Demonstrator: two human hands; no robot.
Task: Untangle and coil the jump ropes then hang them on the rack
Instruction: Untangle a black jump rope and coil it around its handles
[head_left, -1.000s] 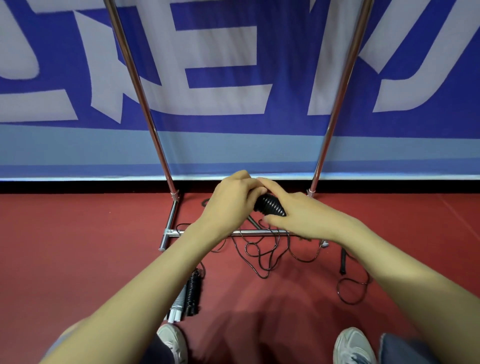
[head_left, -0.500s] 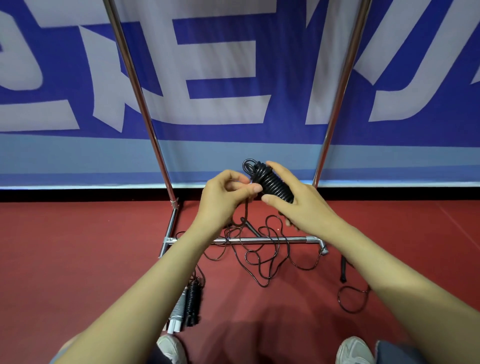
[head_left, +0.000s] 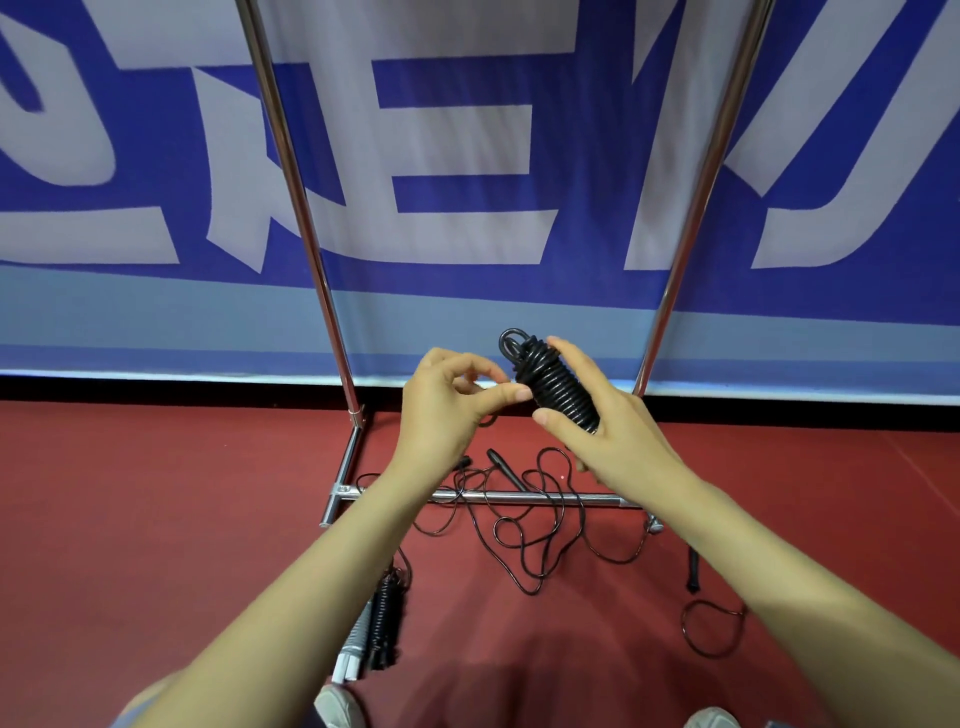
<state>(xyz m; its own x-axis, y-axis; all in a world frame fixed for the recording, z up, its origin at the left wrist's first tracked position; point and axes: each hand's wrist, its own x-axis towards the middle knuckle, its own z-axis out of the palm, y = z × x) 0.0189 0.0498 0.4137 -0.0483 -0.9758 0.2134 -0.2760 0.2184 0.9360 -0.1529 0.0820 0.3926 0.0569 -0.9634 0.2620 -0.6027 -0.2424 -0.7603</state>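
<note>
While the coiled jump rope (head_left: 557, 385) sits off the floor at about the height of the rack's lowest stretch of upright, it looks close to finished: tight black turns wound round the handles, one small loop poking out of the top end. The right hand (head_left: 608, 434) holds it from behind, fingers wrapped over the far side and the thumb laid across the lower turns, the bundle tilted with its top leaning left. The left hand (head_left: 452, 410) is right beside it, thumb and forefinger pinched together against the coil's side; a bit of dark cord shows under them, which I take for the rope's free end, though I can't see it plainly.

To my eye the job now is locking that end off. I'd keep the right thumb pressing the last turns so nothing springs loose, feed the end through the top loop, and pull it snug before letting go. Both forearms reach straight out from the body, wrists turned in towards each other.

Below the hands, a tangled rope (head_left: 524, 525) sprawls over the rack's base bar (head_left: 597, 500) on the red floor (head_left: 156, 519), not yet sorted, and a loose handle (head_left: 693, 569) lies off to the right. Two wound bundles (head_left: 382, 623) lie on the floor near the left forearm, not yet hung. The rack's uprights (head_left: 296, 208) rise in front of a blue banner (head_left: 467, 67).
</note>
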